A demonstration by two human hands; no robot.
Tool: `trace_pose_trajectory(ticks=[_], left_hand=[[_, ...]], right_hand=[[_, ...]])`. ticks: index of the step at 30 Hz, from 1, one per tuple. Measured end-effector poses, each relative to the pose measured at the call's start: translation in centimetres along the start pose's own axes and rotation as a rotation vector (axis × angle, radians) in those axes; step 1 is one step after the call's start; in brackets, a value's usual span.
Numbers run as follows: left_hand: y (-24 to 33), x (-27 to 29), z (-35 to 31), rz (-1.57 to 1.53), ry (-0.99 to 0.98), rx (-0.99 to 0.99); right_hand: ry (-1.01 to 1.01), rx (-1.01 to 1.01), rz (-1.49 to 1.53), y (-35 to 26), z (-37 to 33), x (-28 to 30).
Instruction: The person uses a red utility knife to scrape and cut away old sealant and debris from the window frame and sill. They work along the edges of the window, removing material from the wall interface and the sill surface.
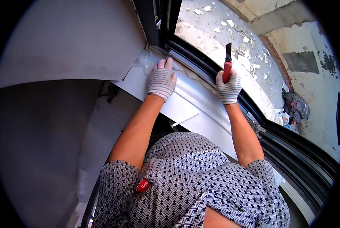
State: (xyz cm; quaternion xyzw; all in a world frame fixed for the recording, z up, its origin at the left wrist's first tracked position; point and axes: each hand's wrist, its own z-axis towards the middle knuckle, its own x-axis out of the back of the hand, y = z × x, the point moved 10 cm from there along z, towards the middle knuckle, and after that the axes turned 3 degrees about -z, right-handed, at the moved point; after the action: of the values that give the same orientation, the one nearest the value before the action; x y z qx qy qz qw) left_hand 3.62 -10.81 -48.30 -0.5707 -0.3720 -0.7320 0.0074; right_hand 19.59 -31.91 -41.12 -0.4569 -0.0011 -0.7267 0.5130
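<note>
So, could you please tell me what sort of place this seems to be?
Probably a building under construction or renovation, seen at a window: there is a dark window frame, pale debris scattered on the ground beyond, and a patchy, unfinished wall.

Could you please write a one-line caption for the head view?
Gloved right hand grips a red-handled blade; left hand lies on the pale ledge beside a dark window frame.

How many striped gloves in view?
2: one on the left hand, resting on the pale sill; one on the right hand, gripping the red-handled cutter.
</note>
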Motion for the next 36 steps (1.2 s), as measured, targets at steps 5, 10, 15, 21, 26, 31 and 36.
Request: trace_pose_trajectory(ticks=[5,10,15,21,26,31,36], left_hand=[[-0.3,0.4,-4.9,0.093,0.008,-0.062],[-1.2,0.7,-6.9,0.03,0.062,0.028],[-1.5,0.5,-7.0,0.011,0.131,0.087],[-3.2,-0.3,-5.6,0.055,0.21,0.187],[-3.3,-0.8,-5.5,0.06,0.239,0.133],[-2.1,-1.6,-5.4,0.041,0.252,0.118],[-1.4,-1.6,-5.4,0.025,0.235,0.12]], right_hand=[[-0.016,0.012,0.026,0.7,-0.8,-0.5],[-0.085,-0.034,0.104,1.3,-1.0,-1.1],[-0.459,-0.142,0.333,0.9,-2.0,-2.9],[-0.89,-0.026,0.238,-6.4,-1.8,-5.3],[-0.878,0.132,0.121,-7.6,-1.4,-7.3],[-0.765,0.158,0.102,-7.4,-0.2,-7.5],[-0.823,0.151,-0.001,-7.4,0.1,-8.0]])
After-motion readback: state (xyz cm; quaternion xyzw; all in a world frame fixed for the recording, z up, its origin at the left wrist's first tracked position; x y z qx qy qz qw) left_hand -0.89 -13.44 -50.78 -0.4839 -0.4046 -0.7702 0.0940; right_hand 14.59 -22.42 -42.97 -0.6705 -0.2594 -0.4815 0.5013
